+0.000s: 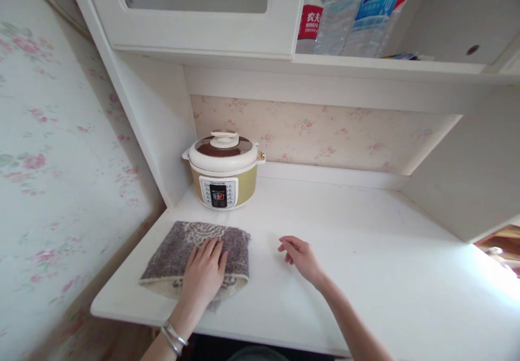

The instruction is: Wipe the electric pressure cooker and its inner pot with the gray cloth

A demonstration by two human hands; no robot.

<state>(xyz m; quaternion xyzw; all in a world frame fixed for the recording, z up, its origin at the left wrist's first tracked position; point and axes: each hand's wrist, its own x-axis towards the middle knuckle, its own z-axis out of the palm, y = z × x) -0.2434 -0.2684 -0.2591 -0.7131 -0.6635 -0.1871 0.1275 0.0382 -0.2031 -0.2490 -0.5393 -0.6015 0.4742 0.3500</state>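
A folded cloth [166, 258], grey-purple with a cream pattern and looking like a towel, lies flat near the front left of the white counter. My left hand [206, 266] rests palm down on it, fingers stretched out, a silver bangle on the wrist. The cloth's front edge droops into a cream-coloured fold below my palm. To the right of the cloth, over the bare countertop, is my right hand [299, 255]. Its fingers are loosely bent and a little apart, with nothing seen in them.
A cream and green electric cooker [223, 174] with its lid on stands behind the cloth. The white countertop [345, 231] runs to the right. Overhead, a cabinet door [195, 30] hangs beside a shelf with plastic bottles [341, 14]. A flowered wall [60, 149] borders the left.
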